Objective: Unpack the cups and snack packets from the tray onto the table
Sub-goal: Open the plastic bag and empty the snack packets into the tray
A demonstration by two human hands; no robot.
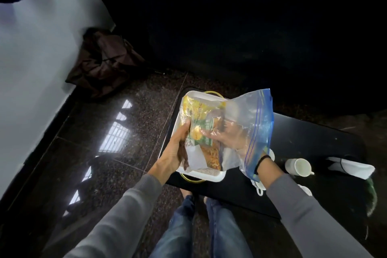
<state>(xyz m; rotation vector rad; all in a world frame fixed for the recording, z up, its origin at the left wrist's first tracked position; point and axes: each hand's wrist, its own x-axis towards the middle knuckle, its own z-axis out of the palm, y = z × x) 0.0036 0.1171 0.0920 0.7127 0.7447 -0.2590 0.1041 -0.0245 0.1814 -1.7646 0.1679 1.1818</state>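
Note:
A white tray [195, 94] with gold handles rests on the left end of a black table [303, 132]. Above it I hold a clear zip bag [254, 115] with a blue seal. My right hand [227, 135] is inside the bag, fingers closed on a green and yellow snack packet [202, 130]. My left hand [174, 148] grips the bag's closed end from outside, over a brown packet. An orange snack packet [211, 156] shows lower in the bag. A white cup [298, 166] lies on its side on the table to the right.
More white cups [259, 187] sit on the table behind my right forearm. A white crumpled item [351, 166] lies at the table's right end. A brown bag [104, 60] slumps on the dark granite floor by the white wall. My legs are below the table edge.

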